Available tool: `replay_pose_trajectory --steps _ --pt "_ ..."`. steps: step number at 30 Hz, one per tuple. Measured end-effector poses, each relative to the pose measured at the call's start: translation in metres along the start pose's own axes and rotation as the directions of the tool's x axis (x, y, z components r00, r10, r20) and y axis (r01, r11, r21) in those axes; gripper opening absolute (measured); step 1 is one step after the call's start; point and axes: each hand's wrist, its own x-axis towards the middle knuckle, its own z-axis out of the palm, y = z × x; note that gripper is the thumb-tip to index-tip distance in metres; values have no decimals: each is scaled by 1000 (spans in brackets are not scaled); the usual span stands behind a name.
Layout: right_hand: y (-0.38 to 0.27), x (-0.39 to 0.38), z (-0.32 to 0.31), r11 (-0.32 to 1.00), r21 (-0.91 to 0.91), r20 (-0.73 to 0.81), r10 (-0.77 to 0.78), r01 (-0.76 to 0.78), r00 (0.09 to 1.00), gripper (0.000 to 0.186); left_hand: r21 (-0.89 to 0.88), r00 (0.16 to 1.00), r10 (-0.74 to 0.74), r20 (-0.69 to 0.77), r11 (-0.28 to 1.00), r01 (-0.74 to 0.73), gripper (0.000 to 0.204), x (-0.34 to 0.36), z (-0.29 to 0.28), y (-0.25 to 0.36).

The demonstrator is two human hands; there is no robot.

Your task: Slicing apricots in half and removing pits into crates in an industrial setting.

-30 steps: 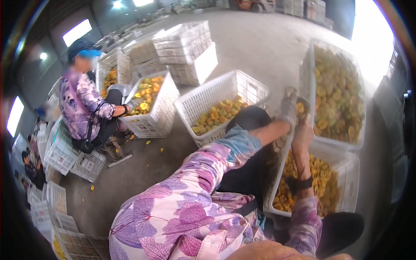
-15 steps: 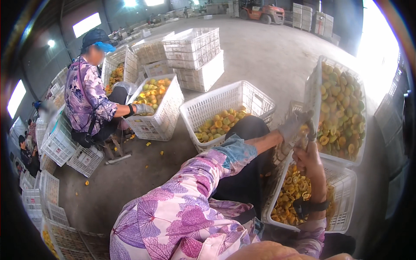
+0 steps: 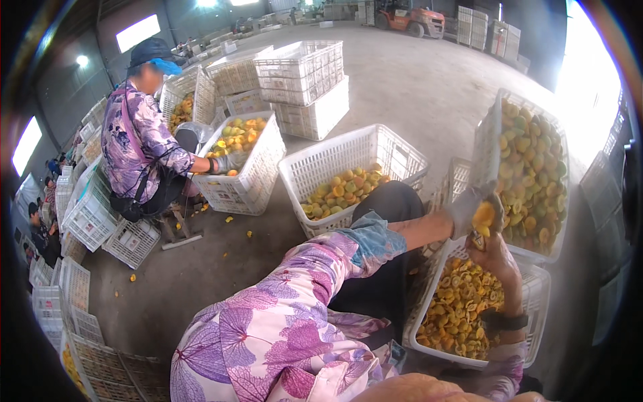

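My left hand (image 3: 463,209), in a pale grey glove, is closed around a yellow-orange piece of fruit (image 3: 483,217). My right hand (image 3: 494,257) sits just below it, bare along the back, with a dark band at the wrist. Its fingers are closed on a small narrow object (image 3: 477,240), perhaps a tool, too blurred to name. Both hands meet above the near edge of a full crate (image 3: 562,246) of green-yellow fruit. Under my right forearm stands a white crate (image 3: 540,295) holding cut orange fruit pieces (image 3: 462,301).
Left of my knee is another white crate (image 3: 395,144), partly filled with fruit. Beyond it a co-worker (image 3: 144,141) in a floral top reaches into a fruit crate (image 3: 248,181). Stacked crates (image 3: 301,74) stand behind. A forklift (image 3: 410,20) is parked far back.
My hands have shifted slightly right and down, and the orange fruit now shows clearly in the left one. The co-worker's gloved hand has moved along their crate.
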Motion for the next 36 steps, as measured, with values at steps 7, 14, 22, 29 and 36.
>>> replay_pose_trajectory --steps 7,14,22,29,36 --pt "81 -11 -69 863 -439 282 -133 250 950 23 -184 857 -19 -515 979 -89 36 25 -62 45" --pt "177 0 -94 613 -704 -438 23 -359 899 21 961 285 942 -178 104 256 55 26 -124 91" --pt "225 40 -49 673 -675 -302 121 -302 945 17 969 824 532 -194 -28 246 45 69 -219 10" --pt "239 28 -56 645 -633 -351 254 -428 901 24 361 822 -111 -559 860 361 27 50 -82 -4" --pt "221 36 -50 738 -494 -557 136 -459 819 23 202 859 -185 -477 928 313 30 44 -91 -25"
